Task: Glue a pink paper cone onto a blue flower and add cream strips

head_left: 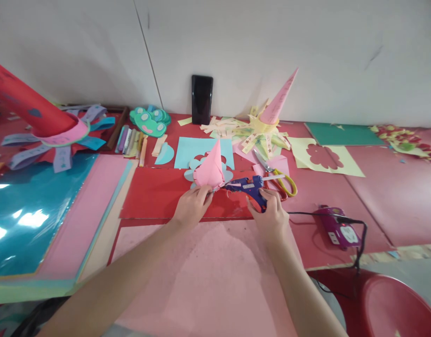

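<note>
A pink paper cone (210, 169) stands tilted on a light-blue paper flower (189, 175), over a red sheet (152, 192). The fingers of my left hand (193, 205) are closed at the cone's lower front edge; exactly what they pinch is partly hidden. My right hand (272, 214) grips a dark-blue hot glue gun (248, 185), whose nozzle points left at the cone's base close to my left fingertips. A white glue stick (274, 177) pokes out of its back. Just behind the gun lie scissors (288, 186) with yellow and red handles.
A finished-looking pink cone (280, 100) stands on yellow strips behind. A phone (202, 99) leans against the wall. At left are a red paper tube (36, 103), markers (127, 139) and stacked sheets (71, 220). The gun's cord runs to a purple power strip (339, 228) at right.
</note>
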Tool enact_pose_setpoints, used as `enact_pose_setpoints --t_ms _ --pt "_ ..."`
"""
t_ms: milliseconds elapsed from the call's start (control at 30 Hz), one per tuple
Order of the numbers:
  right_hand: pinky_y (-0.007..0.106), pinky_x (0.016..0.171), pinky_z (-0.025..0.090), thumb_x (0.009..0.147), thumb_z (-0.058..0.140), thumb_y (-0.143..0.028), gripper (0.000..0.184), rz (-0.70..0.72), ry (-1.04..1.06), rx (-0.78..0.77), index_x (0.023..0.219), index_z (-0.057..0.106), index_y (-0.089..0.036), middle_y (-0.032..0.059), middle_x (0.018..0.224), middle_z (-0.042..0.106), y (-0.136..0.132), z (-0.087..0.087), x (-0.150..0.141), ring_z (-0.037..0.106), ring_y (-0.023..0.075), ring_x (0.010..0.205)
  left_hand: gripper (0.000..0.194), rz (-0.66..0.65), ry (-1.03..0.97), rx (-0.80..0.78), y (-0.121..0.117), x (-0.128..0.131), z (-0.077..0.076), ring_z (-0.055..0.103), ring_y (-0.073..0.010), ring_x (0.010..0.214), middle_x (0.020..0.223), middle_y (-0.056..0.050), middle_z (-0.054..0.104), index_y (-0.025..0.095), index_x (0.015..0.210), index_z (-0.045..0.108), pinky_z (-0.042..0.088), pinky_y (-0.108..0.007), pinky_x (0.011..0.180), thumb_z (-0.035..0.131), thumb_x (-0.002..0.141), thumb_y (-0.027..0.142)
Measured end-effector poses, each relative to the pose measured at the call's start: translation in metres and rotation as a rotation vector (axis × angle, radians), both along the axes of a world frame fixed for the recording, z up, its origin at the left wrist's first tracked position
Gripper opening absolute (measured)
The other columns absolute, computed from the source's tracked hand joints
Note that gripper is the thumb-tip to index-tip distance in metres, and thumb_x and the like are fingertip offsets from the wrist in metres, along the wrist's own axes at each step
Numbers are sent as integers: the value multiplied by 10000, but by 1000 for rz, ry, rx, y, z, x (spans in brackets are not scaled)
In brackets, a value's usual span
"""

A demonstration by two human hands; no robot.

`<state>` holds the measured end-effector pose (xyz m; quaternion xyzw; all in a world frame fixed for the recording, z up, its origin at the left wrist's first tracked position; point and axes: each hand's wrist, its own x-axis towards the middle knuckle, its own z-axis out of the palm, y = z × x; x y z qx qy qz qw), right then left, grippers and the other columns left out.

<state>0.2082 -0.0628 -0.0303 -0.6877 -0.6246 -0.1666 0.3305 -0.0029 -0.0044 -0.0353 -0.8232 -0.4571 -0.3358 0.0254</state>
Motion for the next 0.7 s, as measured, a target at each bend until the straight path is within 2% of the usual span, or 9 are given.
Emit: enact_pose_setpoints --t_ms 233,400,533,700 --pt "271 575 484 793 604 -406 321 -2 126 -77 1046 531 -223 59 1030 652 -1 1 1 665 191 839 35 8 13 -41 0 0 1 625 -139 623 737 -2 683 195 825 539 423 -225 524 519 850 181" --pt "319 646 496 696 658 -530 455 -42 325 -149 1028 541 -241 48 1014 648 3 -2 11 640 226 912 49 -6 11 -34 0 -1 0 625 -137 629 730 1 681 196 822 532 417 -225 522 506 862 187" --pt "334 680 487 603 689 -596 545 -87 495 -154 991 552 -238 52 994 645 7 -2 20 618 224 884 53 -20 1 -11 0 -1 0 616 -137 614 724 -1 676 192 828 531 410 -229 509 499 870 184" --pt "338 712 470 529 744 -556 586 -161 643 -181 967 567 -211 49 941 633 9 0 29 584 198 811 103 -51 23 3 0 0 2 622 -131 636 723 2 677 194 828 547 432 -227 539 468 892 174"
